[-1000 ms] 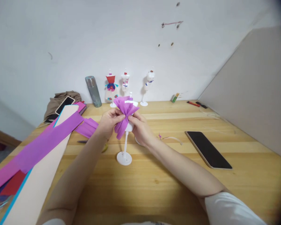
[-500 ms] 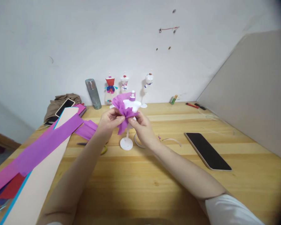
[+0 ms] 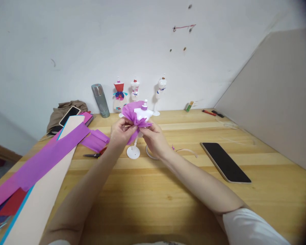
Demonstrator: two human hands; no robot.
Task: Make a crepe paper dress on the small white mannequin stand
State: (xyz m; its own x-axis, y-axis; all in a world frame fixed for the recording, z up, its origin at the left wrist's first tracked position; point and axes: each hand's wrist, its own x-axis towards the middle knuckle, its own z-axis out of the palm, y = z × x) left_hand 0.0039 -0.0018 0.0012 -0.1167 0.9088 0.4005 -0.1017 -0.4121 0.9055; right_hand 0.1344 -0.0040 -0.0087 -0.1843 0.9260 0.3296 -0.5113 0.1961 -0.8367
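A small white dress-form mannequin [image 3: 140, 114] on a round-based stand is tilted between my hands. Purple crepe paper [image 3: 131, 110] is gathered around its waist, fanning up at the left and hanging below. My left hand [image 3: 122, 132] pinches the gathered paper from the left, thumb in front. From the right, my right hand [image 3: 153, 136] pinches the same gather, its thumb close to the other. The fingers behind the mannequin are partly hidden. By my left wrist lie scissors [image 3: 92, 155], mostly covered by the forearm. A roll of tape [image 3: 150, 154] sits partly behind my right hand.
Three dressed mannequins, one in a red top [image 3: 119, 89], stand by the wall near a flask [image 3: 101, 101]. Purple paper strips [image 3: 53, 154] and pale sheets [image 3: 44, 190] cover the left side. A phone [image 3: 225, 161] lies right; a green glue stick [image 3: 189, 106] stands behind.
The mannequin's base has swung slightly left and up, so the stand tilts more. Both hands keep their pinch on the purple paper. More of the scissors shows beside my left forearm.
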